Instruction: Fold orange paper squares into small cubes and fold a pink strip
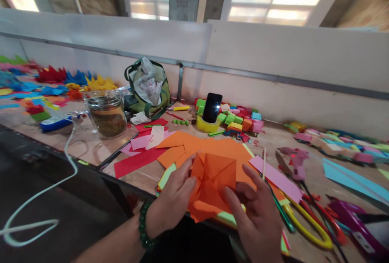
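Observation:
A creased orange folded paper [214, 178] is held up near the table's front edge, its middle pushed inward. My left hand [174, 196] pinches its left side, with a green bead bracelet on the wrist. My right hand [257, 214] has its thumb against the paper's right side; the index finger is raised and the other fingers are bent behind. Beneath and beyond lie flat orange sheets [194, 145]. Red strips [138, 162] and pink sheets [141, 143] are to their left, a pink strip [278, 178] to their right.
Behind stand a phone [212, 108] on a yellow tape roll [208, 125], small coloured paper blocks [235, 119], a glass jar [107, 117] and a green bag [164, 93]. At right are a pink glue gun [296, 161], yellow-handled scissors [313, 230] and a purple tool [354, 222].

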A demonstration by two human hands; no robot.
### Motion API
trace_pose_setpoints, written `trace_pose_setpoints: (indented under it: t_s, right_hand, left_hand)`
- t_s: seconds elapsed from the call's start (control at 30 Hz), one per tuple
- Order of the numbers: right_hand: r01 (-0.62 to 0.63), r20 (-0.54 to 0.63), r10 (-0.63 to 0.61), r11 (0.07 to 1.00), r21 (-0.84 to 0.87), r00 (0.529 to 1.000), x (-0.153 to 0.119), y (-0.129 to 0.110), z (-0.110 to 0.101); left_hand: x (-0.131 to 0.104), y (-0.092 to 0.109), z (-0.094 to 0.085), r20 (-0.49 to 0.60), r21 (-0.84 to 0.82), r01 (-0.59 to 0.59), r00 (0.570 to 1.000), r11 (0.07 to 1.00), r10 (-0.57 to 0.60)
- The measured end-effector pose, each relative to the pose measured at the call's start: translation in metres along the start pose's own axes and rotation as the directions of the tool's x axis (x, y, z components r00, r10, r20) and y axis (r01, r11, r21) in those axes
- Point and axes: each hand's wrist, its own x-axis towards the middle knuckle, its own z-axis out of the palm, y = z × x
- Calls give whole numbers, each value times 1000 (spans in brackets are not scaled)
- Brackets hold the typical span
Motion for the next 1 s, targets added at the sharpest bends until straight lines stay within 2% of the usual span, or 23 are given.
trace_pose_setpoints:
  t_s: [0.07,0.13,0.23,0.4,0.67,0.8,1.0]
  right_hand:
    - [-82,29,80,994,73,996,3,-1,0]
    - [-155,70,147,980,123,987,5,0,-1]
    - [-225,107,211,963,151,972,7,3,-2]
    - [-251,119,232,951,182,965,7,2,-3]
    - [-252,138,229,952,174,963,8,-1,-4]
    - [-251,176,222,953,168,959,7,3,-6]
    - [-82,168,76,996,27,983,6,7,-17]
  left_hand:
    - [2,1,-1,53,-202,32,998,979,-22]
    - [4,1,-2,116,-335,129,989,933,-95]
    - [5,0,-3,160,-399,270,962,876,-223]
    - [4,-2,-4,240,-548,348,937,761,-256]
    - [6,0,-7,232,-488,362,931,794,-282]
    - [6,-2,-7,247,-474,340,937,812,-248]
    - [6,3,-7,226,-414,293,950,862,-214]
